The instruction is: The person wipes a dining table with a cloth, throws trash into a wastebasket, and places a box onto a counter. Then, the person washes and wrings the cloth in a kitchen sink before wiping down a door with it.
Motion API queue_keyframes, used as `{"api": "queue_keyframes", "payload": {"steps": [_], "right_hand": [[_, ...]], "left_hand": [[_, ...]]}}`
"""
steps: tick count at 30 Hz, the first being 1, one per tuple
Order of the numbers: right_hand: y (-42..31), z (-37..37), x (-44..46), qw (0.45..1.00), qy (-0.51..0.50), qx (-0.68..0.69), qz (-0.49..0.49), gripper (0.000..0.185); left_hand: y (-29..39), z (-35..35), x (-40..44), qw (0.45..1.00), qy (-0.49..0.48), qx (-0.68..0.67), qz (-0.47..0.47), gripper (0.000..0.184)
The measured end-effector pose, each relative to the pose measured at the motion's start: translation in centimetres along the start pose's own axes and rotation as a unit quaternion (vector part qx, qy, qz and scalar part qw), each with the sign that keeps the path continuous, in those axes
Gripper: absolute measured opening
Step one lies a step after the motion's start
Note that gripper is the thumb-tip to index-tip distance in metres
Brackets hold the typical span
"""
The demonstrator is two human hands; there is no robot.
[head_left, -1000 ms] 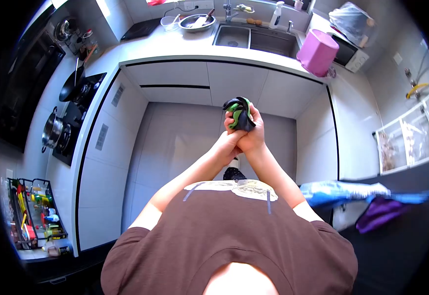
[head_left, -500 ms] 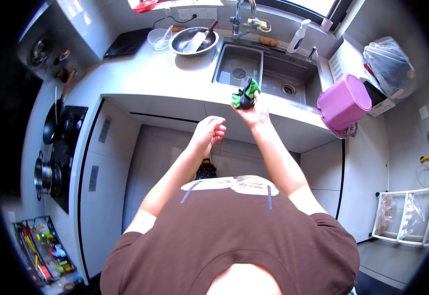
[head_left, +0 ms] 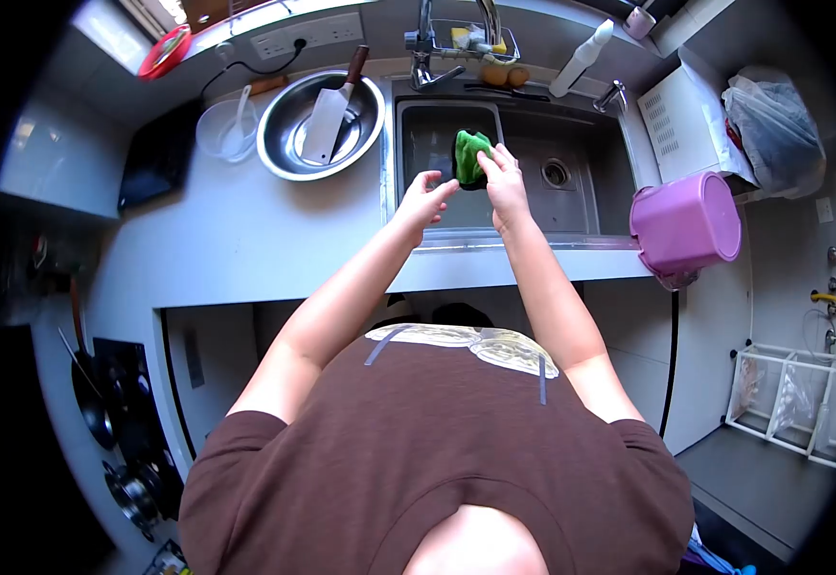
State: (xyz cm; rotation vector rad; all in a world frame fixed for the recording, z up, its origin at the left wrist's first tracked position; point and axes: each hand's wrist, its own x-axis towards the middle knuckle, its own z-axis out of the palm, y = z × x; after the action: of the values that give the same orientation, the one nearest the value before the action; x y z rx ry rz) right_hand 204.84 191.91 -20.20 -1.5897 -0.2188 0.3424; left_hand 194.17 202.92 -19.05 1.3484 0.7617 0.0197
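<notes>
A green and black cloth [head_left: 472, 158] hangs over the left basin of the sink [head_left: 421, 144], pinched between the thumb and fingers of my right hand [head_left: 505, 189]. My left hand [head_left: 425, 203] is just to its left, fingers apart and fingertips close to the cloth's lower edge; whether they touch it I cannot tell. Behind the basin rises the chrome faucet [head_left: 422, 59]. The right basin's drain [head_left: 557, 172] lies to the right of my right hand.
A cleaver [head_left: 325, 125] rests in a steel bowl [head_left: 274, 144] left of the sink, beside a clear plastic bowl [head_left: 215, 134]. At right sit a purple bin [head_left: 683, 225] and a white appliance [head_left: 672, 120]. A white spray bottle [head_left: 583, 59] stands behind the sink.
Both hands have moved forward from the counter's front edge to over the left basin. The left hand has uncurled and come near the cloth. The view has shifted closer to the sink.
</notes>
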Motion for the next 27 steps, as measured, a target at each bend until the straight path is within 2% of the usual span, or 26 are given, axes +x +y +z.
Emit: {"api": "queue_keyframes", "payload": {"steps": [2,3,4,5,6,7,8,10,11,12,14,16,18,20,21,22,24,25,26,27], "right_hand": [[-1.9,0.6,0.1,0.992,0.005,-0.128,-0.002,0.032],[-2.4,0.9,0.3,0.986,0.011,-0.166,-0.020,0.029],[-2.1,0.8,1.0,0.985,0.006,-0.173,-0.015,0.029],[-1.9,0.7,1.4,0.984,0.005,-0.168,-0.053,0.028],[-1.8,0.7,1.9,0.983,0.003,-0.160,-0.092,0.028],[-1.1,0.6,3.1,0.991,-0.011,-0.105,-0.082,0.027],[-0.6,0.3,3.7,0.984,0.003,-0.121,-0.128,0.028],[-1.8,-0.1,4.4,1.000,-0.027,0.013,0.002,0.028],[-2.2,-0.2,4.9,0.998,-0.042,0.041,0.014,0.027],[-1.8,-0.4,5.5,0.998,-0.047,0.043,0.018,0.027],[-0.7,-0.8,6.4,0.987,-0.111,0.079,0.087,0.026],[-0.4,-1.1,6.9,0.976,-0.163,0.072,0.122,0.024],[0.8,-2.0,7.9,0.984,-0.160,-0.003,0.083,0.023],[3.7,-3.2,9.8,0.989,-0.123,-0.079,0.033,0.022],[4.4,-3.4,10.6,0.989,-0.109,-0.098,0.027,0.018],[5.1,-3.3,11.3,0.989,-0.111,-0.097,0.030,0.018],[6.4,-2.9,12.9,0.978,-0.115,-0.141,0.107,0.017],[7.5,-2.6,13.7,0.979,-0.129,-0.124,0.093,0.025],[8.7,-2.0,14.2,0.983,-0.101,-0.141,0.052,0.036],[9.5,-1.6,14.3,0.976,-0.100,-0.195,-0.001,0.040]], "left_hand": [[0.3,0.5,2.7,0.999,-0.015,-0.024,-0.030,0.043],[0.4,0.7,4.0,0.997,-0.053,-0.035,-0.043,0.035],[0.1,0.9,5.1,0.993,-0.087,-0.048,-0.057,0.028],[-0.2,1.0,5.9,0.997,-0.068,-0.026,-0.035,0.015],[-0.2,1.0,6.4,0.997,-0.060,-0.038,-0.026,0.011],[-0.4,0.6,6.9,0.997,-0.062,-0.039,-0.031,0.011],[-0.7,0.1,7.2,0.997,-0.064,-0.037,-0.036,0.012],[-0.1,0.0,7.2,0.999,-0.043,-0.007,-0.021,0.016],[0.2,0.0,7.1,0.999,-0.029,0.024,0.000,0.021],[0.5,0.4,7.2,0.997,-0.059,0.044,0.023,0.034],[-1.4,1.4,8.8,0.994,-0.083,0.054,0.039,0.039],[-1.9,2.0,9.4,0.992,-0.081,0.100,0.008,0.032],[-3.2,1.6,10.0,0.986,-0.101,0.136,0.002,0.034],[-4.1,0.3,10.4,0.983,-0.154,0.098,-0.001,0.034],[-2.9,-0.1,10.1,0.983,-0.151,0.097,-0.035,0.033],[-3.4,-0.7,11.0,0.987,-0.120,0.103,-0.043,0.033],[-4.5,-1.4,13.7,0.978,0.001,0.204,0.032,0.036],[-4.6,-2.0,15.4,0.973,0.037,0.222,0.052,0.039],[-4.8,-2.4,16.8,0.965,0.074,0.240,0.074,0.042],[-2.7,-2.1,16.8,0.932,0.109,0.338,0.072,0.048]]}}
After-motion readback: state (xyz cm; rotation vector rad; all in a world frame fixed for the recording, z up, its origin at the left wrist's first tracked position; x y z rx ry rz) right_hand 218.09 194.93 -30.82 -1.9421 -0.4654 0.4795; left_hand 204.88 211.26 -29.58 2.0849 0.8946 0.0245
